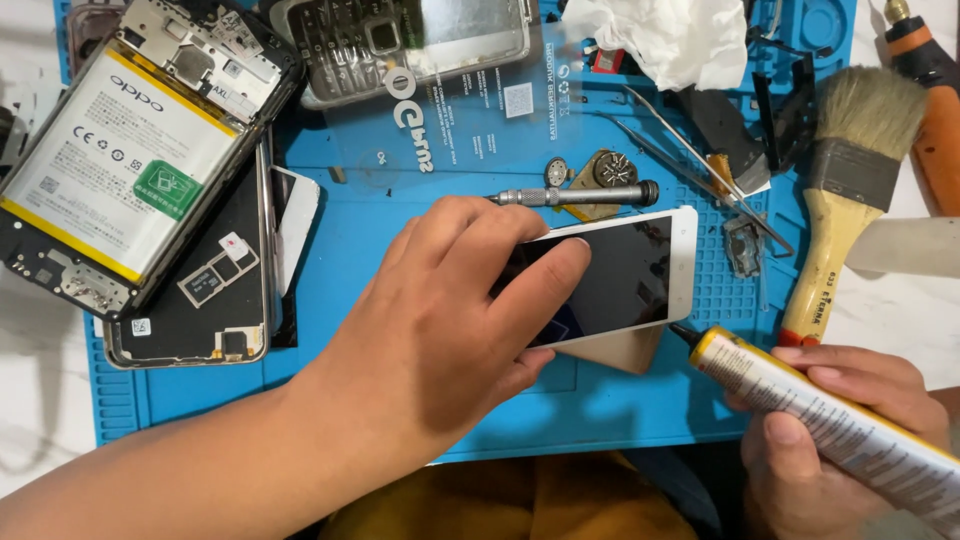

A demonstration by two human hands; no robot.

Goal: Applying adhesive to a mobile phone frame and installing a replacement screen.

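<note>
I see a blue work mat [400, 200] on a pale marble-look table [40, 420]; nothing more of the room shows.

At centre lies a white-framed phone screen [620, 275], dark glass up. My left hand [440, 320] lies flat over its 9 o'clock end, fingers spread and pressing down, nothing gripped. At 4 o'clock my right hand [830, 440] is curled tight round a glue tube [830, 420]; its black nozzle points to 10 o'clock, just beside the screen's lower right corner.

Just past the screen, at 12 o'clock, lies a small metal screwdriver [575, 196]. At 10 o'clock an opened phone [130, 150] shows its white battery, resting partly on a second phone body [200, 290]. At 12 o'clock on the far edge: a keypad phone [400, 40]. At 1 o'clock: crumpled tissue [670, 35] and tweezers [700, 170]. At 3 o'clock a paintbrush [850, 190] with a yellow handle lies across the mat's edge.

No containers are in view.
</note>
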